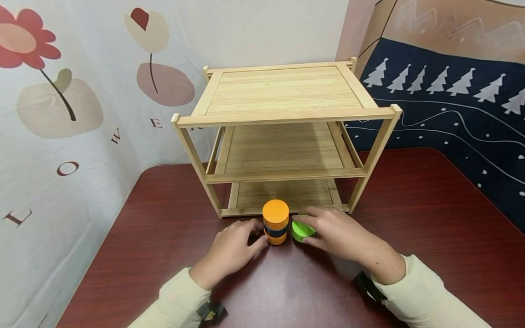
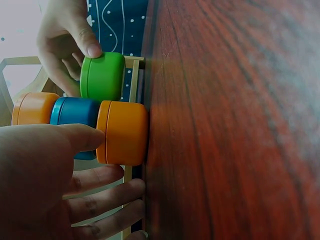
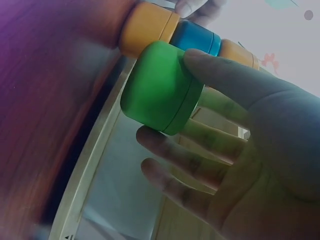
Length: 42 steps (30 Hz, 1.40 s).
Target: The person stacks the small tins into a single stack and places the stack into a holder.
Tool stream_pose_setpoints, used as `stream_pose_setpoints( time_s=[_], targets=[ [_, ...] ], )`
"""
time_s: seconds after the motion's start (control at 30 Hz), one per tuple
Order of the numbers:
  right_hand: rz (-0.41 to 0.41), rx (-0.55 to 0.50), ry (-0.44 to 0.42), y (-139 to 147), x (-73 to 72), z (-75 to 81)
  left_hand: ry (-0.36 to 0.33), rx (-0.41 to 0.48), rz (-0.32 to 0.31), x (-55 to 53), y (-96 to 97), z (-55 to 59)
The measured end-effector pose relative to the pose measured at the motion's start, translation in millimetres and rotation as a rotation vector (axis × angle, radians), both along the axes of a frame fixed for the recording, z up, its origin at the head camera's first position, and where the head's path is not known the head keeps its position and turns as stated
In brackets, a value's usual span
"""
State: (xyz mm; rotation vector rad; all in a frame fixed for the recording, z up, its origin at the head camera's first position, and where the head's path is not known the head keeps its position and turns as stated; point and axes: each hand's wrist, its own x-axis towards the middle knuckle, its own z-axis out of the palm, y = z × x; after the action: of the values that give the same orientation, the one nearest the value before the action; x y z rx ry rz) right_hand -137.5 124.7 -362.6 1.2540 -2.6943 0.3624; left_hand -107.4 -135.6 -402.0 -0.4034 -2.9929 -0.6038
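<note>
Three small round lidded jars form an upright stack: a lower orange jar (image 2: 127,134), a blue jar (image 2: 79,112) in the middle and an upper orange jar (image 1: 275,212). My left hand (image 1: 233,246) is at the stack's left side, thumb at the lower orange jar and fingers loosely extended beyond it. To the right, my right hand (image 1: 334,230) holds a green jar (image 3: 159,89) between thumb and fingers. In the left wrist view, this jar's base shows a gap from the tabletop, close beside the stack.
A three-tier wooden shelf (image 1: 283,116) stands just behind the jars on the dark red table (image 1: 135,269). Behind it hang a flower-printed cloth (image 1: 102,182) and a navy cloth with white trees (image 1: 443,114). Each wrist wears a dark strap.
</note>
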Motion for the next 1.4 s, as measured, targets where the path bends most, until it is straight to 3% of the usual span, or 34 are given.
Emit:
stream_pose_setpoints(
  time_s=[1.4],
  targets=[
    [-0.029, -0.111, 0.039, -0.6, 2.6, 9.8, -0.005, -0.004, 0.001, -0.1, 0.1, 0.0]
  ],
)
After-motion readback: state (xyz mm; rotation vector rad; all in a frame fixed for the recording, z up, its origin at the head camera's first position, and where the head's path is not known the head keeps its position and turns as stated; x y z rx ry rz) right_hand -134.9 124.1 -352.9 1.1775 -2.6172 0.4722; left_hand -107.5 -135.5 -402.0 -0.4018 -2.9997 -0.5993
